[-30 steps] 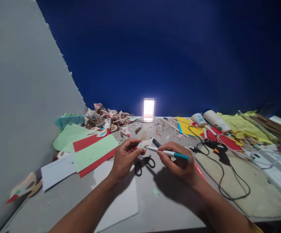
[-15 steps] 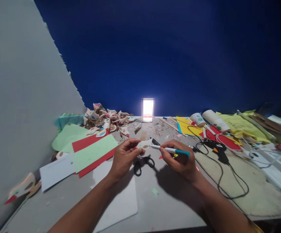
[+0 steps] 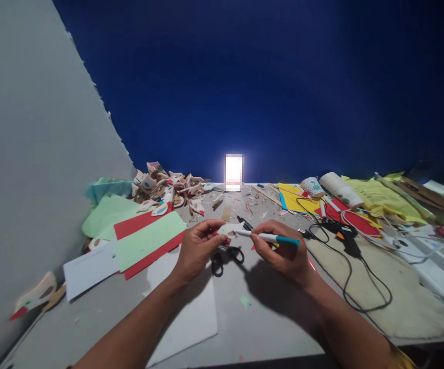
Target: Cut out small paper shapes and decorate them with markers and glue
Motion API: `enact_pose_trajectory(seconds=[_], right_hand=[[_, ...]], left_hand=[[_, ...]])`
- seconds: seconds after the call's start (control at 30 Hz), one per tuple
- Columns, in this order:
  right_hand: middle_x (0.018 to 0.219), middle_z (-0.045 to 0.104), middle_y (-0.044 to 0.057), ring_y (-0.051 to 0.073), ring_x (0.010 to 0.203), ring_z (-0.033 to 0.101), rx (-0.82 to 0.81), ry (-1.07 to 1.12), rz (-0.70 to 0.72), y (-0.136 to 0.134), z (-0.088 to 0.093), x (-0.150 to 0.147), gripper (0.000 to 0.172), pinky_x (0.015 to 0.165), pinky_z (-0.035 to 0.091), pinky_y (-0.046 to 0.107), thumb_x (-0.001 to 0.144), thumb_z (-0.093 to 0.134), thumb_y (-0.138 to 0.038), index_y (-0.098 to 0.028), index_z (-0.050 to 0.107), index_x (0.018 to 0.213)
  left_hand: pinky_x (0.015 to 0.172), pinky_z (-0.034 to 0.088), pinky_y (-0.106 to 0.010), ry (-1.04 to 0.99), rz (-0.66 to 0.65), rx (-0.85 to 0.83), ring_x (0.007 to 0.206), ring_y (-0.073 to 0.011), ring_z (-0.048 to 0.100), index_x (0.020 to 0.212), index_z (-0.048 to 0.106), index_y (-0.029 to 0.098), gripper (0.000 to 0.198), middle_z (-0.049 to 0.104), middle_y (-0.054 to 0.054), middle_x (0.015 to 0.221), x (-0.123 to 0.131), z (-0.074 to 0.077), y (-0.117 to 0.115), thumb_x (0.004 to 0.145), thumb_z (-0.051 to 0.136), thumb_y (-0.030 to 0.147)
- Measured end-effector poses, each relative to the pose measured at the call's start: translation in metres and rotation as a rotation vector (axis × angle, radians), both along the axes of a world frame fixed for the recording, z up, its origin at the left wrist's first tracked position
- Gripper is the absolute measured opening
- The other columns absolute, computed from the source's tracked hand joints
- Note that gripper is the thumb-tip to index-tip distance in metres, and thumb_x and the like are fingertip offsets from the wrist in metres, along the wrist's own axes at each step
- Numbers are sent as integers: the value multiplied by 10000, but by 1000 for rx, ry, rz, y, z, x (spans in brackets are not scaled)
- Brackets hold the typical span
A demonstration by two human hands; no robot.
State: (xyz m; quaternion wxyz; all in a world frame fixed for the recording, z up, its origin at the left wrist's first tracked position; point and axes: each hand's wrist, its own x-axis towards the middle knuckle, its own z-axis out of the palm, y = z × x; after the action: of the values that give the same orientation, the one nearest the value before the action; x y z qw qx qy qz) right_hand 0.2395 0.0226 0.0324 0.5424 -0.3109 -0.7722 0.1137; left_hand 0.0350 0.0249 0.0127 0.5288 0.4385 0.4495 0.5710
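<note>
Between the thumb and fingers of my left hand (image 3: 203, 248) is a small white paper cutout (image 3: 229, 229) with a bit of red at its left end. My right hand (image 3: 281, 251) grips a white marker (image 3: 270, 237) with a teal end, its tip pointing left at the cutout. Whether the tip touches the paper cannot be told. Black-handled scissors (image 3: 217, 265) lie on the table just below the cutout, their blades hidden. A dark pen-like object (image 3: 245, 223) is behind the marker tip.
Green (image 3: 152, 241) and red sheets lie left, beside a heap of cutouts (image 3: 171, 189). A bright blurred screen (image 3: 233, 172) stands at the back. On the right are a glue gun (image 3: 350, 243) with a looping cord, a beige cloth (image 3: 409, 302) and paper cups (image 3: 340, 189).
The cutout in my left hand has tilted slightly, and the marker tip has shifted a little left over it. Both hands keep their hold.
</note>
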Motion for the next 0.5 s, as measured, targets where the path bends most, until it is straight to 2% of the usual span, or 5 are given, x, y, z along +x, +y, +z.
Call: enact_pose_trajectory(seconds=[0.1, 0.27, 0.5], right_hand=[[739, 730, 32, 145, 618, 662, -16, -5, 4, 0, 0, 1, 66, 566, 501, 241, 890, 672, -144, -184, 701, 847], [750, 732, 37, 148, 630, 664, -13, -22, 1, 0, 1, 2, 68, 595, 514, 255, 895, 667, -156, -182, 701, 842], [724, 721, 27, 139, 604, 645, -30, -33, 19, 2, -1, 3, 79, 561, 490, 247, 894, 664, -167, -185, 699, 827]], left_hand=[[623, 597, -266, -4, 5, -1, 596, -164, 719, 892, 748, 143, 284, 765, -32, 656, 0, -1, 1, 622, 836, 154], [626, 590, -256, -15, -5, 2, 600, -157, 716, 900, 753, 138, 287, 766, -39, 654, 0, -2, 0, 629, 846, 156], [630, 593, -267, -24, -6, -15, 590, -158, 710, 899, 754, 134, 295, 762, -44, 657, 0, -2, 1, 622, 851, 160]])
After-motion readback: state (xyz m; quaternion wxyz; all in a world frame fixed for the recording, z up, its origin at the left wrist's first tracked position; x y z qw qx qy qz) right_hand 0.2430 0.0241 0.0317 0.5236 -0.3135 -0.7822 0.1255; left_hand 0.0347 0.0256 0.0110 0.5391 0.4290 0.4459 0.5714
